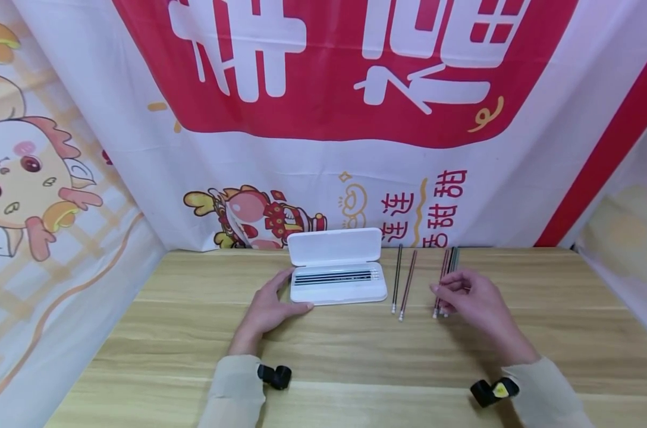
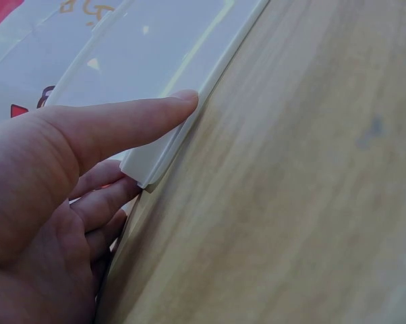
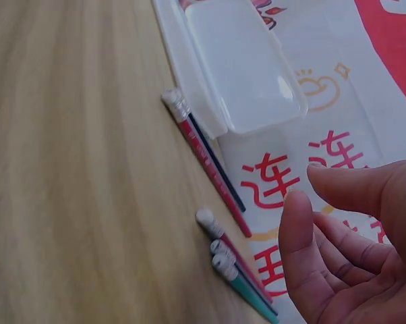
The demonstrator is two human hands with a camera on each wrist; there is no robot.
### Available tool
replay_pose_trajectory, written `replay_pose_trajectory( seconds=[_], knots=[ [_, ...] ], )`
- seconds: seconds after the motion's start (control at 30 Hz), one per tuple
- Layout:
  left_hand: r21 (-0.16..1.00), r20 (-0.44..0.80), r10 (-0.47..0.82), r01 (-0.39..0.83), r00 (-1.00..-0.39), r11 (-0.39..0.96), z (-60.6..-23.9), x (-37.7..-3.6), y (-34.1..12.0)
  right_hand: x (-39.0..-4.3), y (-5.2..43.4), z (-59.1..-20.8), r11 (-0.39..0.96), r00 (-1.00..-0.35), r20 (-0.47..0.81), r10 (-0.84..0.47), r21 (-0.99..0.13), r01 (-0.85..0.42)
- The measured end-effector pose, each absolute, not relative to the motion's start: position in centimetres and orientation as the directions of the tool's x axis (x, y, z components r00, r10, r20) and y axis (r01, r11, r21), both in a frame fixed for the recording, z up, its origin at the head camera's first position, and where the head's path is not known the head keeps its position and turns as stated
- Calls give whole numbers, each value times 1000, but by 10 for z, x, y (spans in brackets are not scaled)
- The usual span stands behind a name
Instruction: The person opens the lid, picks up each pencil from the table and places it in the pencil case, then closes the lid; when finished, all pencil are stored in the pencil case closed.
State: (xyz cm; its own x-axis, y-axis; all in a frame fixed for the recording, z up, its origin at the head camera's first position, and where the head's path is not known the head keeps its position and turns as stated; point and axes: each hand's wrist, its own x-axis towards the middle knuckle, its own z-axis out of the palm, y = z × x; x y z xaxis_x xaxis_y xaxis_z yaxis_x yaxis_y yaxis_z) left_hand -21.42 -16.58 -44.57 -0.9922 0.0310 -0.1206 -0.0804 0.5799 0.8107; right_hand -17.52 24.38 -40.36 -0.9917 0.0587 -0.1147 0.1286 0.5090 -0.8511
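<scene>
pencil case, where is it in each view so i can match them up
Head: the case sits just right of centre, below the middle, with the left hand at its left end.
Left wrist: upper left to top centre, cut off by the top edge, the thumb at its near edge.
Right wrist: top centre, open lid showing, cut off by the top edge.
Shared landmark: the wooden table.

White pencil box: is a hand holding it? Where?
The left hand holds the white pencil box at its left end, thumb on the near edge.
</scene>
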Motion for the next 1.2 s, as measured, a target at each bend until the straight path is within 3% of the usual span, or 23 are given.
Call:
replay_pose_trajectory(
  seconds=[0.3, 0.8, 1.2],
  knots=[
    [807, -123, 29, -83, -992, 584, -445, -215, -165, -174, 264, -415, 517, -987, -142, 80, -840, 163],
    [811, -113, 32, -73, -993, 580, -443, -212, -166, -183, 269, -425, 492, -942, -276, 192, -803, 336],
    [806, -121, 30, -81, -992, 587, -443, -212, -165, -197, 269, -421, 550, -936, -313, 159, -759, 348]
  ],
)
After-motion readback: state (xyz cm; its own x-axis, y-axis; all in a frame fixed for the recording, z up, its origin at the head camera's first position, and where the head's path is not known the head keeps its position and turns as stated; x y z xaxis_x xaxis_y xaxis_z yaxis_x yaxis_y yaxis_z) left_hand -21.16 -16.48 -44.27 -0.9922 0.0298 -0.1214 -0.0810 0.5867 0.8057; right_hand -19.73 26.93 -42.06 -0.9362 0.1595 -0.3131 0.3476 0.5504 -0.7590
